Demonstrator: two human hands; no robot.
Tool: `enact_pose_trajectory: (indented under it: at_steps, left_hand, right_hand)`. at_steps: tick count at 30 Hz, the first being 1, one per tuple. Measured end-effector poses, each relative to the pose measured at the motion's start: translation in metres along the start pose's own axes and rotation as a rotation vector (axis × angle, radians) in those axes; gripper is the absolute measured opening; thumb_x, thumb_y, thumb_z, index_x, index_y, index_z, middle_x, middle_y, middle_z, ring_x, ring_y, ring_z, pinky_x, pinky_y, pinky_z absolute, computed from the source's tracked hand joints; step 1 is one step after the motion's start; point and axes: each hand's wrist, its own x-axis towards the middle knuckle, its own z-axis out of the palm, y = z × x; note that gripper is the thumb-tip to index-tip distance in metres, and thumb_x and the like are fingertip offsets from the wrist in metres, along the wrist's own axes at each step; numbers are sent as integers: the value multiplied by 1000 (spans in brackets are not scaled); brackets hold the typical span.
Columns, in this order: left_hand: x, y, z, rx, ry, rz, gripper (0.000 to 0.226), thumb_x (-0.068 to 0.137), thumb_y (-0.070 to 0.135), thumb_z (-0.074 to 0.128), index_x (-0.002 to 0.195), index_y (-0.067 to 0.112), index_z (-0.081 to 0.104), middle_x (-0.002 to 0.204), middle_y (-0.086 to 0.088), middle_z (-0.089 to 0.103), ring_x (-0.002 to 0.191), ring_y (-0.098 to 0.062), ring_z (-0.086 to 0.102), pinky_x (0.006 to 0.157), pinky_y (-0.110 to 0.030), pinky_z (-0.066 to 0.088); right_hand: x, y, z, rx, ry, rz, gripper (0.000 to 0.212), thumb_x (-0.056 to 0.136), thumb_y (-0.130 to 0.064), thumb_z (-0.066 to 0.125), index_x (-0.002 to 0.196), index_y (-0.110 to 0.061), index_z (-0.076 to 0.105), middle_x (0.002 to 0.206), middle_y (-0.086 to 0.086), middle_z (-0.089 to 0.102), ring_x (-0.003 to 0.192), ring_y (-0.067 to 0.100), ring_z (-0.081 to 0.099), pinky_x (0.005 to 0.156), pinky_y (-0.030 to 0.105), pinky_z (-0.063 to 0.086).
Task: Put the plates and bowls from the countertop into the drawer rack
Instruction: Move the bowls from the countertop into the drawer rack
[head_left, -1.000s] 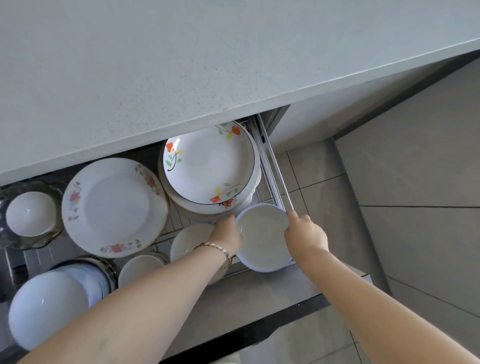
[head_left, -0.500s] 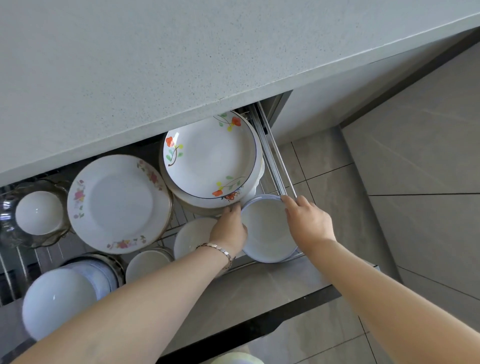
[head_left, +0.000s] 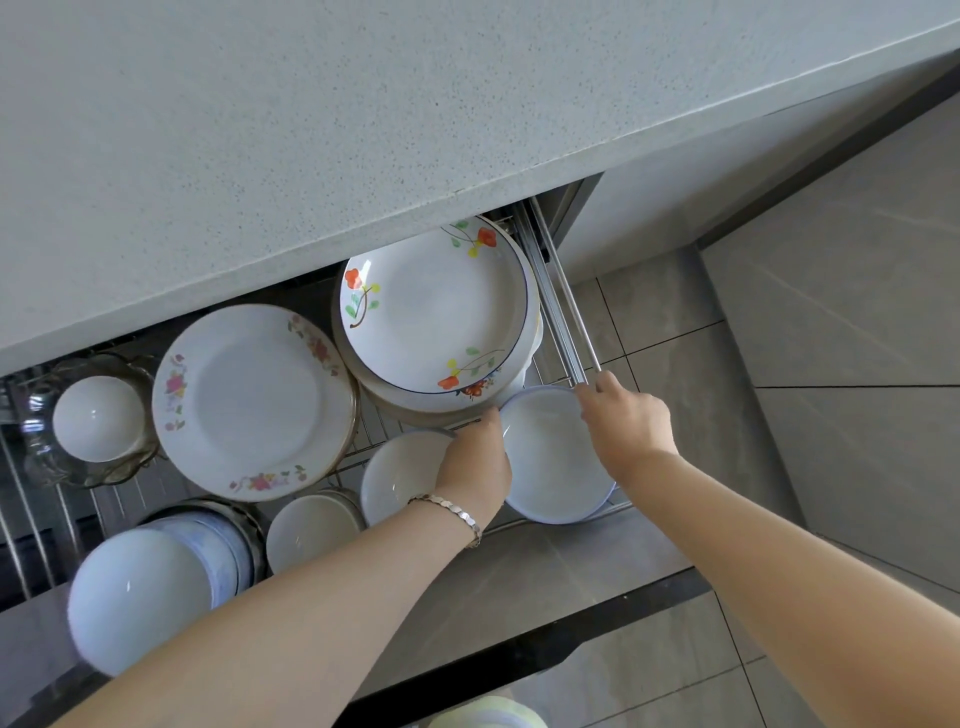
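Head view, looking down past the worktop (head_left: 363, 130) edge into the open drawer rack (head_left: 371, 436).

Item in hand: one shallow bowl (head_left: 550, 457), round, glossy, plain white inside with a thin pale blue rim, mouth up. It sat in the near right corner of the rack, just near of the flowered plate stack and close against the right side rail (head_left: 566, 322). Whether it rested on the wires or was held just above them could not be told.

Left hand (head_left: 475, 467): fingers (head_left: 488, 420) curled over the bowl's left rim, gripping it. A metal link bracelet (head_left: 457, 514) was on the wrist.
Right hand (head_left: 626, 421): fingers (head_left: 605, 382) curled over the far right rim, gripping it beside the rail's near end.

Rack contents:
- Far right: one plate stack. The top plate (head_left: 436, 317) was white with a dark rim line and orange and yellow flowers. The number beneath could not be counted.
- Far middle: one pink-flowered plate (head_left: 249, 400) with a gilt edge, and more rims showing under it.
- Far left: one clear ribbed glass bowl (head_left: 41, 457) holding one small white bowl (head_left: 96, 418).
- Near middle: two plain white bowls side by side, the left bowl (head_left: 306, 535) and the right bowl (head_left: 400, 478), the latter partly hidden by the left hand.
- Near left: one stack of pale dishes (head_left: 140, 597), blurred, count unclear.

Grey floor tiles (head_left: 857, 364) lay to the right.
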Motion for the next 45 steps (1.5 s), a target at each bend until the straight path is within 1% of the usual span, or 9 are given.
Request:
enact_pose_trajectory:
  at_steps: [2, 12, 15, 17, 20, 28, 33, 41, 45]
  left_hand:
    - [-3, -1, 3, 89, 2, 3, 35, 92, -3, 37, 126, 4, 40, 114, -20, 62, 104, -34, 62, 79, -37, 48]
    - [-7, -2, 7, 387, 22, 99, 47, 93, -4, 37, 138, 3, 24, 113, -13, 64, 100, -23, 67, 71, -26, 48]
    - [-10, 3, -2, 272, -17, 53, 46, 94, 0, 38, 138, 4, 24, 112, -16, 65, 100, -28, 66, 71, -31, 47]
    - [-16, 5, -15, 186, -44, 18, 46, 96, 6, 36, 140, 4, 23, 111, -19, 65, 101, -33, 64, 70, -34, 45]
    - [-31, 1, -51, -63, -71, 3, 28, 97, 15, 34, 121, 5, 44, 98, -19, 64, 96, -37, 62, 65, -32, 38]
    - [-72, -49, -219, -468, 182, 37, 18, 96, 23, 40, 88, 18, 55, 76, -3, 67, 74, -21, 66, 77, -35, 50]
    - [-71, -119, -334, -343, 469, -43, 18, 95, 27, 37, 97, 17, 52, 95, -11, 69, 92, -30, 63, 71, -31, 42]
    - [-40, -220, -450, -292, 588, -166, 16, 90, 15, 38, 94, 14, 54, 95, -10, 67, 71, -25, 57, 60, -27, 40]
    - [-15, -248, -468, -336, 591, -168, 19, 89, 15, 38, 96, 14, 56, 98, -9, 66, 88, -26, 58, 71, -27, 41]
  right_hand:
    - [-1, 4, 9, 80, 97, -27, 47, 26, 5, 88, 66, -8, 66, 55, 6, 54, 31, 20, 11, 52, 4, 0]
    - [-11, 10, 30, 117, 178, -17, 66, 33, 6, 87, 89, -10, 56, 59, 8, 53, 31, 21, 11, 51, 5, -3]
    - [-12, 7, 11, 40, 130, 8, 50, 45, -14, 92, 89, -9, 67, 64, 10, 57, 27, 24, 36, 34, 11, 15]
    - [-11, 0, -10, 30, 16, 39, 36, 83, -32, 68, 110, -10, 63, 92, 13, 62, 66, 31, 64, 48, 30, 43]
    - [-6, -11, -53, 138, -185, 3, 40, 98, -41, 35, 124, -15, 52, 119, 9, 57, 108, 29, 57, 82, 35, 46]
    - [17, -111, -222, 395, -194, -268, 34, 95, -38, 42, 123, -25, 57, 120, 1, 64, 113, 21, 57, 97, 31, 43]
    - [51, -206, -304, 366, -50, -324, 34, 95, -38, 42, 124, -26, 55, 123, 0, 62, 113, 22, 57, 94, 32, 45]
    - [177, -341, -384, 1167, -34, 99, 34, 93, -34, 43, 102, -3, 52, 96, 12, 57, 67, 25, 65, 81, 37, 55]
    - [231, -364, -399, 1531, -95, 281, 54, 94, -42, 43, 137, -10, 35, 107, 18, 46, 107, 32, 63, 83, 34, 56]
